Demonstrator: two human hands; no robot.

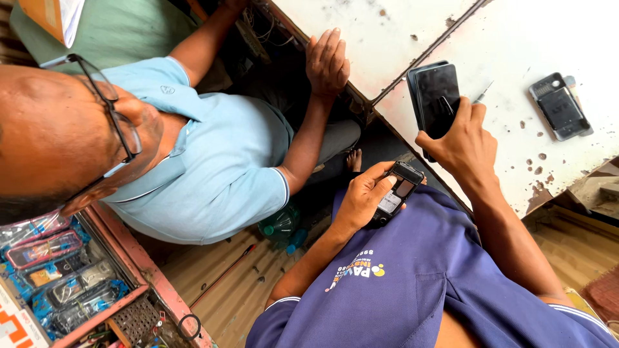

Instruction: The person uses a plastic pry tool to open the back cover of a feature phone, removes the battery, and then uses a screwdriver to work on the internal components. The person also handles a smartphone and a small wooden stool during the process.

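Observation:
My left hand (364,196) grips a small black keypad phone (396,192) with its back open, held over my lap in a purple shirt. My right hand (461,138) rests at the edge of the worn white table (516,38), holding a black smartphone (435,96) upright, with what looks like a second one stacked behind it. A thin metal-tipped tool (481,95) sticks out between the fingers of that hand. The two hands are a short distance apart.
A person in a light blue polo and glasses (193,148) sits to the left, one hand (327,61) on the table edge. A dark phone part (560,106) lies on the table at right. A green bottle (280,225) stands on the floor; a case of packaged accessories (58,277) is at bottom left.

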